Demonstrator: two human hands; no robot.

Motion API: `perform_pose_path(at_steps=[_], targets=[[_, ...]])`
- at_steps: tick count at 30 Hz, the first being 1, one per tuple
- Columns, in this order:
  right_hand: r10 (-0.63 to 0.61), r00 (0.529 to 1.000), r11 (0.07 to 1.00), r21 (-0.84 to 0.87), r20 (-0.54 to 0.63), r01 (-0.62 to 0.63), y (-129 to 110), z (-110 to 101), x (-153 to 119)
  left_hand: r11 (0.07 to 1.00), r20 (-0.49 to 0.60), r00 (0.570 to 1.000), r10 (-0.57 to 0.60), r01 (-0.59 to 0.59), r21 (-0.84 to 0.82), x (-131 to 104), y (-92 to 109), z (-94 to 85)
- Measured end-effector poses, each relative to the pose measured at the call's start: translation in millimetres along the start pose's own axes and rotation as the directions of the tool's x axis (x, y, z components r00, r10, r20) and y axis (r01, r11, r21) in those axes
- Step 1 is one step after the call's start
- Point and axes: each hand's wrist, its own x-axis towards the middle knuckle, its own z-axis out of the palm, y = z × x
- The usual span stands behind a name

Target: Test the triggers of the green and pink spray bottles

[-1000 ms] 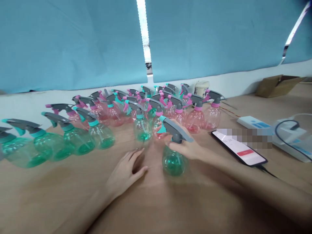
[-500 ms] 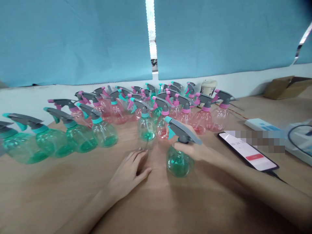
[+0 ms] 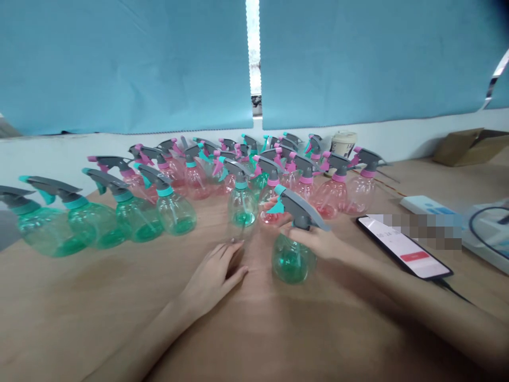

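Held item: a green spray bottle (image 3: 292,262), roughly upright, right of centre on the near side of the counter (image 3: 222,345). In my head view, my right hand (image 3: 314,241) is wrapped around its neck below the grey sprayer head; whether the base touches the counter, I cannot tell. My left hand (image 3: 214,278) lies palm down, fingers loosely spread, with nothing in its grasp.

Hazards. I judge contact the main risk: a forward push could topple the pink bottle (image 3: 264,197) just beyond the right fingers, and its closely packed neighbours could follow. Advancing the left hand could nudge the teal-collared bottle (image 3: 243,204) near its fingertips. A slack hold could let the held bottle swing. A wide rightward sweep could catch the phone (image 3: 397,249) or its cable (image 3: 453,289).

Clearances. The crowded group backs toward the white wall (image 3: 59,154). The leftmost green bottle (image 3: 51,231) stands close to the counter's left edge. I have most room toward the near side.
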Motion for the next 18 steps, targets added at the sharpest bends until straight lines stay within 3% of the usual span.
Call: perform_pose_path(at_steps=[5, 12, 18], targets=[[-0.028, 1.0, 0.998, 0.058, -0.006, 0.028, -0.4, 0.5, 0.3, 0.999, -0.005, 1.0, -0.016, 0.016, -0.047, -1.2, 3.7, -1.0], [0.005, 1.0, 1.0, 0.027, -0.022, -0.004, -1.3, 0.5, 0.6, 0.959, -0.124, 0.987, -0.105, 0.067, -0.276, -5.7, 9.9, 2.3], [0.004, 1.0, 0.998, 0.055, 0.003, -0.004, -1.7, 0.1, 1.5, 0.957, -0.166, 0.98, -0.113, 0.063, -0.283, -6.9, 13.1, 0.1]])
